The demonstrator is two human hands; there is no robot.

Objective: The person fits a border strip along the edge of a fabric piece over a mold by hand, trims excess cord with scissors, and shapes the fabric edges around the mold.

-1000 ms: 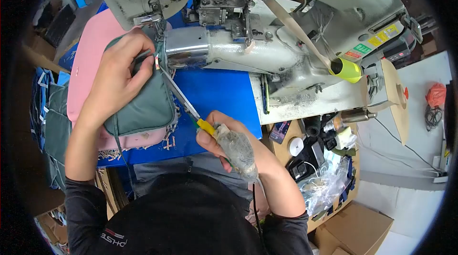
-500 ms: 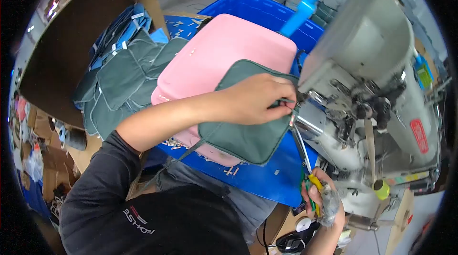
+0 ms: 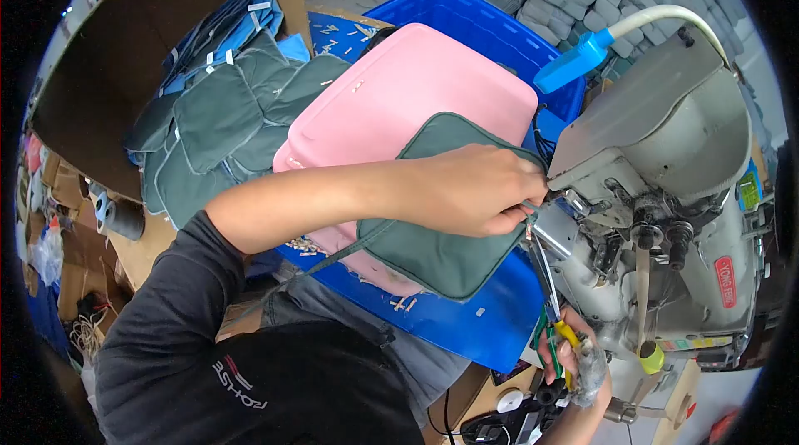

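My left hand (image 3: 493,195) is closed, its fingers pinching the right edge of a dark green fabric pouch (image 3: 441,266). The pouch lies tilted over a pink padded panel (image 3: 416,79), and a thin strap (image 3: 333,258) runs from its left side towards my lap. In my right hand (image 3: 574,352) are scissors (image 3: 545,278) with yellow and green handles. Their blades point up to the pouch edge, just below my left fingers. Whether the tips touch the fabric I cannot tell. Something grey and fuzzy (image 3: 591,372) covers part of my right hand.
A grey sewing machine (image 3: 666,137) stands close at the right. Dark green fabric pieces (image 3: 216,116) are heaped at the left by a cardboard box (image 3: 108,70). Behind is a blue crate (image 3: 466,8). Small scraps lie on the blue tabletop (image 3: 491,337).
The whole view has shifted slightly, with the machine now further right. My left hand still grips the pouch edge, and the scissors stay just below it.
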